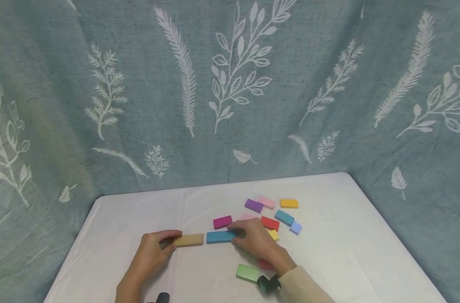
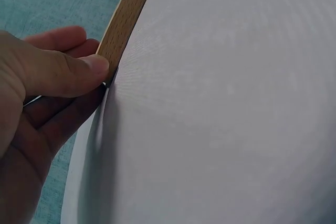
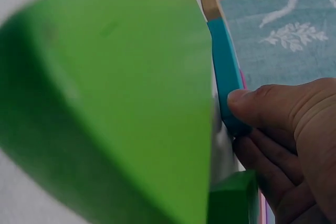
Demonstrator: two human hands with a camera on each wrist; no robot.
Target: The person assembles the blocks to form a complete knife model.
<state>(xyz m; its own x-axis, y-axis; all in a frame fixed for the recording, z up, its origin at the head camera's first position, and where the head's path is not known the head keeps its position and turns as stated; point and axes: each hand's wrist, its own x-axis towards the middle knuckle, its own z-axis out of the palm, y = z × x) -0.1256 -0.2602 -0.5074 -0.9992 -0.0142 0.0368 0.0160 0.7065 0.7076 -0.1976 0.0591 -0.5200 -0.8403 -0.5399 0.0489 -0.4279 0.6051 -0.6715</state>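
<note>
In the head view my left hand point(image 1: 151, 253) pinches the left end of a plain wooden block point(image 1: 189, 240) lying on the white-covered table. The left wrist view shows the thumb pressed on the long edge of that wooden block point(image 2: 125, 24). My right hand point(image 1: 255, 239) pinches the right end of a blue block point(image 1: 219, 237), its thumb on the near side. The two blocks lie nearly in line, with a narrow gap between their facing ends in the head view. Up close in the right wrist view, the blue block point(image 3: 226, 66) is held by thumb and fingers.
Beyond and beside my right hand lie several coloured blocks: magenta point(image 1: 223, 221), purple point(image 1: 254, 205), red point(image 1: 270, 223), orange point(image 1: 289, 203) and others. A light green block point(image 1: 247, 272) sits nearer me. A patterned curtain point(image 1: 199, 92) hangs behind the table point(image 1: 366, 252).
</note>
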